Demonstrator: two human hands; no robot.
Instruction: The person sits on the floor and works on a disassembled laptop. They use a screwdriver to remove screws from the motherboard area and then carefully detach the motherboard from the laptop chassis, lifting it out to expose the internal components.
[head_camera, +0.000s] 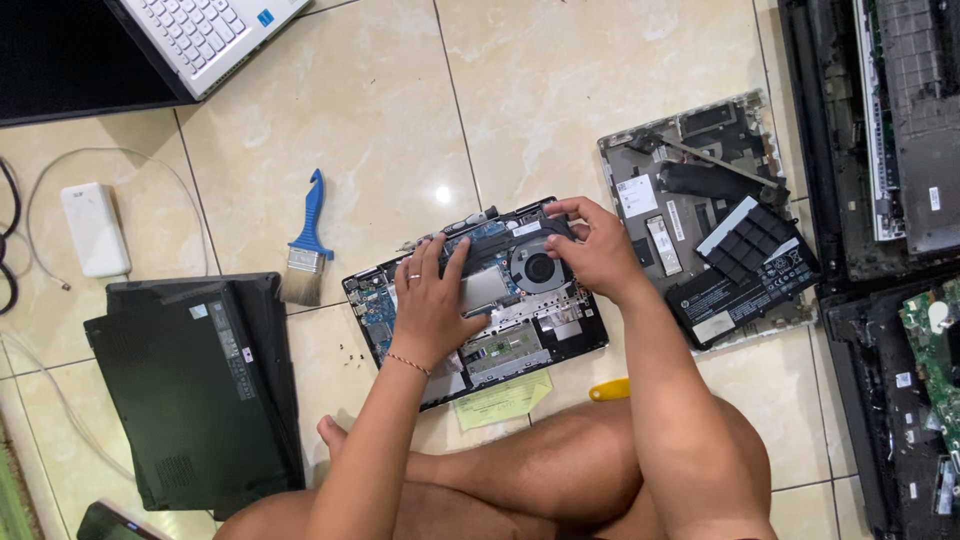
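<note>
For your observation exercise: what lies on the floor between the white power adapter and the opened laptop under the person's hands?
In the head view, a blue-handled paintbrush lies on the tiles between the white adapter and the opened laptop.

Bare arms, left hand (428, 300) ringed (thin wrist bracelet), bare legs

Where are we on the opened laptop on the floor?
Done: the bottom cover is off the opened laptop, board and fan exposed; loose screws lie on the tile. In hand: left hand presses on the board, right hand grips the edge by the fan. Left: fan and board remain seated; brush lies unused.
</note>
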